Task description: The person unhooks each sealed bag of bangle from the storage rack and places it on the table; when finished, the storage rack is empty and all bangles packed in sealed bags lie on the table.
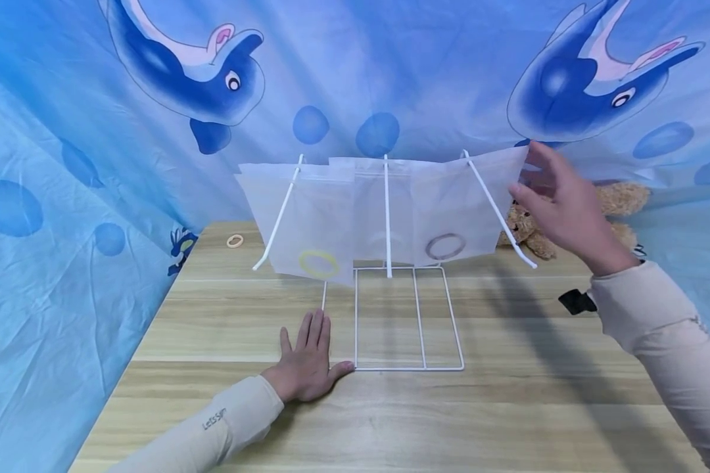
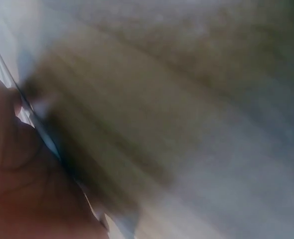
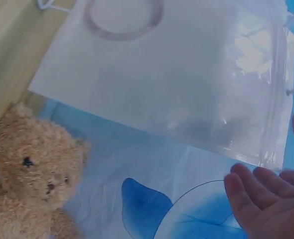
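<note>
In the head view, three translucent bags hang on a white wire rack [image 1: 463,335]. The left bag [image 1: 296,203] shows a yellow ring [image 1: 318,263], the right bag [image 1: 449,197] [image 3: 187,74] a brownish ring [image 1: 446,246] [image 3: 124,36]; the middle bag [image 1: 383,197] shows a faint pale shape. My left hand [image 1: 307,364] [image 2: 32,174] lies flat with fingers spread, thumb at the rack base's front left corner. Close to the right bag's upper outer corner is my right hand [image 1: 568,203] [image 3: 271,204], fingers extended and thumb apart; in the right wrist view it pinches nothing.
A wooden ring [image 1: 235,241] lies at the table's [image 1: 390,420] back left. Behind the right bag and my right hand is a brown teddy bear [image 1: 520,223] [image 3: 37,159]. A black object [image 1: 576,301] is beside my right sleeve. A blue dolphin-print curtain [image 1: 343,79] hangs behind.
</note>
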Motion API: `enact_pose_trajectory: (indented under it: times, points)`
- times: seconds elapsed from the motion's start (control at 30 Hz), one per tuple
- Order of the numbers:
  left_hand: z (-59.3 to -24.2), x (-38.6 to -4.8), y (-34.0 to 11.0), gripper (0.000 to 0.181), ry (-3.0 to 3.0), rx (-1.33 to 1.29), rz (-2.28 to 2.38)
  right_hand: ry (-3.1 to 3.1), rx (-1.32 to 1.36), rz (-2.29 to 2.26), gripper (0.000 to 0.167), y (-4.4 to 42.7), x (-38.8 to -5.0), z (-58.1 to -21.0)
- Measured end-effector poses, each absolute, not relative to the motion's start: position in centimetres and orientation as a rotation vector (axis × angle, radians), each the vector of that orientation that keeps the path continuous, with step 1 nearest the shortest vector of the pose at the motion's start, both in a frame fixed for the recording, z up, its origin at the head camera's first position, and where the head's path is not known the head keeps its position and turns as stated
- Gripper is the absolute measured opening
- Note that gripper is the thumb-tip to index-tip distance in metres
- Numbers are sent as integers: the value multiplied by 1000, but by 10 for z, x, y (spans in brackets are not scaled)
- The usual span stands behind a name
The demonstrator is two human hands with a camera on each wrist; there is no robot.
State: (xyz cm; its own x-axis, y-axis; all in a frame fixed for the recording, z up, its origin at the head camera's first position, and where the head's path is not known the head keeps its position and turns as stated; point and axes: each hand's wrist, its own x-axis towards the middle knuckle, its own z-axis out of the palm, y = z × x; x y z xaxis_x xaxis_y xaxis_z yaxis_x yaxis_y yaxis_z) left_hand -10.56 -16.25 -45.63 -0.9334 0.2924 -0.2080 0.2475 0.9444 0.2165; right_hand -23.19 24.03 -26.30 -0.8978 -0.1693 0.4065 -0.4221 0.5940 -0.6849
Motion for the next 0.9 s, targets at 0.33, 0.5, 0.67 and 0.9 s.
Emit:
enact_pose_trajectory:
  times: [0.33,0.5,0.67,0.9]
  points:
    - [-469,-108,-166,106,2852,377,239,-2516,469,1175,60,241,-251,-242]
    - [-468,-109,-165,107,2841,373,220,-2562,473,1170,55,239,-257,-238]
    - [-468,-110,-165,107,2824,364,209,-2508,359,1356,31,244,-263,-241]
    - [-469,-110,-166,108,2832,363,220,-2437,358,1519,13,250,-267,-245]
